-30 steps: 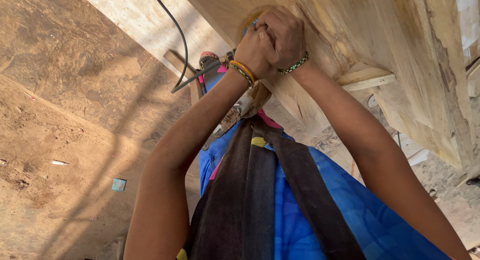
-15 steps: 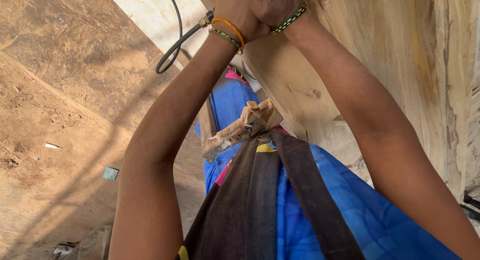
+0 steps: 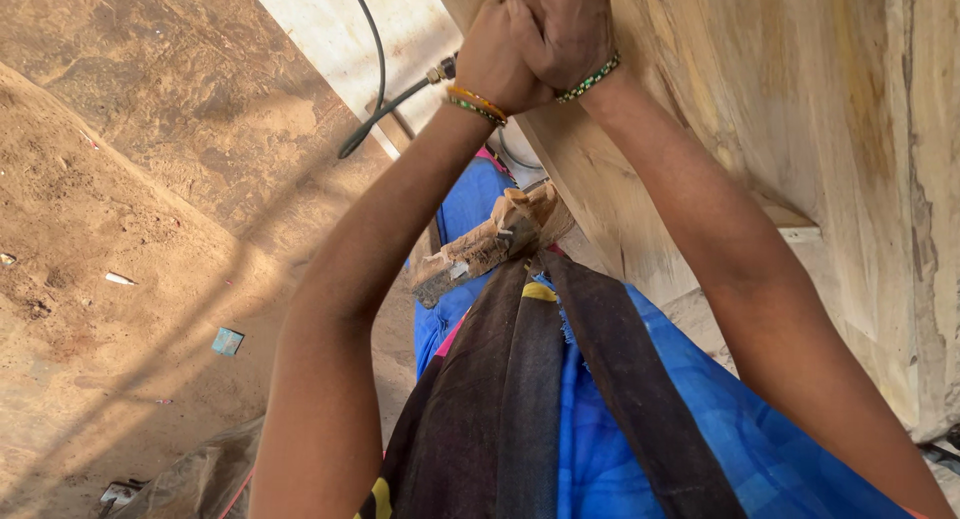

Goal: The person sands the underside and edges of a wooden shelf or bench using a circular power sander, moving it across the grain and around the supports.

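A: Start at the left. What lies there?

B: Bare sandy ground (image 3: 120, 229) with a small blue-green scrap (image 3: 227, 341) on it. Nearer the middle a dark hose (image 3: 375, 89) curves down and ends in a metal fitting (image 3: 440, 74) just beside the left wrist.

A: And the hands?

B: The left hand (image 3: 497, 59) is curled shut, fingers (image 3: 487, 14) wrapped tight, and the right hand (image 3: 565, 29) is clasped over it, fingers closed too. They are pressed against the big pale wooden slab (image 3: 800, 129). I cannot tell what they grip; whatever it is sits hidden inside the clasp, though the hose fitting points toward it, so I judge it to be a hose-fed tool.

A: How would you do this step well?

B: Keep both wrists straight behind the clasp, push square to the wood, and let the hose hang free of the forearms so it does not tug the hands sideways. The wooden-handled tool (image 3: 490, 244) resting by the blue cloth (image 3: 640, 409) below the arms should stay clear of the elbows.

A: What differs from half a second earlier?

B: The hands have come lower in the view and are seen whole now, where they were cut by the top edge. The hose shows more of its length and its fitting. The wooden-handled tool sits at much the same place against the blue cloth, and the clasp itself is unchanged.
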